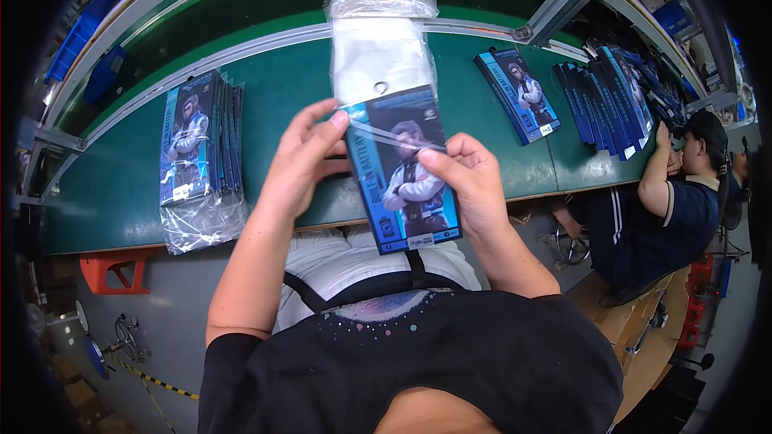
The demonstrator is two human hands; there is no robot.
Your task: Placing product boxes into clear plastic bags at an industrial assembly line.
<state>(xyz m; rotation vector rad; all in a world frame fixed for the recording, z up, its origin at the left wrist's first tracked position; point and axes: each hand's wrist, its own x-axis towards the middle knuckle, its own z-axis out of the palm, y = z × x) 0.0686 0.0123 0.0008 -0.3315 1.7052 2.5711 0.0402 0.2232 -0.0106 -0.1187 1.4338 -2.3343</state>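
Observation:
In front of my body I hold a flat dark blue-and-black box (410,193), tilted, with a printed figure and a hang hole at its top. A shiny clear plastic strip (386,133), seemingly a bag's edge, runs slantwise across its upper part. My left hand (308,153) pinches the strip's left end at the box's upper left edge. With the thumb on the box's front, my right hand (474,181) grips the right side near the strip's other end; its other fingers are partly hidden. Just beyond lies a stack of clear bags (378,52).
Bagged boxes (191,141) stand in a row at the left of the green table (277,80). One box (523,96) lies right, near a leaning row of boxes (603,104). A co-worker (675,201) sits at far right. A red stool (117,272) stands below left.

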